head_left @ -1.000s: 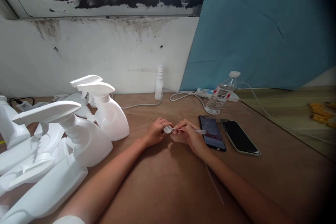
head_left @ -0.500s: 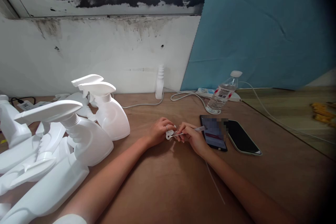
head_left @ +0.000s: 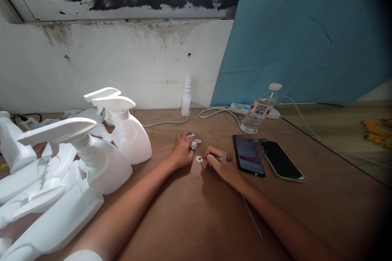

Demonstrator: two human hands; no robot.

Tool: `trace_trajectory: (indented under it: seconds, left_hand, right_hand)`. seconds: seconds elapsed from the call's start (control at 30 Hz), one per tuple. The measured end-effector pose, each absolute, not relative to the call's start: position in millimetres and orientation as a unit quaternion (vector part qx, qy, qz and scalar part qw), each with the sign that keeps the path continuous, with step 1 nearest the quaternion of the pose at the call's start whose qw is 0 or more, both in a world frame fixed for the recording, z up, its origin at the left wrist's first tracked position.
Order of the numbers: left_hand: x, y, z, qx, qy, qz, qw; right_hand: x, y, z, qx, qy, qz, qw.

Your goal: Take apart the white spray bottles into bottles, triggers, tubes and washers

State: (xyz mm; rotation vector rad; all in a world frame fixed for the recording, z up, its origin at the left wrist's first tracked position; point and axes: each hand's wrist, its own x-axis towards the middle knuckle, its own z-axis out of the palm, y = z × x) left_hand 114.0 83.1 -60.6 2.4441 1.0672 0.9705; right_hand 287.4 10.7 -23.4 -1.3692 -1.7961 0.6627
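Note:
My left hand (head_left: 183, 151) rests on the table with its fingers curled around a white sprayer head (head_left: 193, 142); part of it is hidden by the fingers. A small white ring (head_left: 199, 159) lies just right of that hand. Between thumb and fingers, my right hand (head_left: 219, 162) grips a slim pen-like tool (head_left: 225, 159), whose back end sticks out over the hand. Its thin tip points left and reaches the ring; whether it goes into the hole is too small to tell. A thin clear tube (head_left: 252, 217) lies on the table, partly beneath my right forearm.
White spray bottles (head_left: 112, 165) crowd the left side. A small white bottle (head_left: 185, 100) stands by the wall. To the right are a phone (head_left: 248, 155), a second phone (head_left: 284, 161), a water bottle (head_left: 259, 110) and a power strip (head_left: 274, 113) with cables.
My hands have moved apart. The left has shifted left with the white sprayer head, while the white ring now lies apart on the table, at the tool's tip.

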Motion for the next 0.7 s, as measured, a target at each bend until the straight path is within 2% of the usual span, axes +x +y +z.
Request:
trace_trajectory:
  seconds: [0.1, 0.17, 0.3, 0.53, 0.6, 0.7]
  left_hand:
    - [114.4, 80.8, -57.0, 0.873, 0.341, 0.311, 0.158]
    - [114.2, 78.6, -53.2, 0.883, 0.316, 0.304, 0.168]
    - [112.8, 72.6, -44.0, 0.892, 0.263, 0.312, 0.197]
    - [111.5, 69.0, -41.8, 0.871, 0.310, 0.341, 0.172]
    - [111.2, 69.7, -42.7, 0.866, 0.313, 0.349, 0.176]
    - [110.9, 71.0, -43.1, 0.848, 0.324, 0.373, 0.192]
  right_hand:
    - [297.0, 16.0, -27.1, -0.562, -0.727, 0.139, 0.370]
    - [303.1, 20.3, -29.3, -0.562, -0.730, 0.109, 0.373]
    - [307.7, 25.1, -30.5, -0.565, -0.705, 0.160, 0.396]
    - [304.9, 19.9, -30.2, -0.559, -0.693, 0.194, 0.412]
    - [303.3, 19.1, -28.7, -0.560, -0.676, 0.171, 0.447]
    - [293.5, 18.7, -18.6, -0.531, -0.632, 0.148, 0.545]
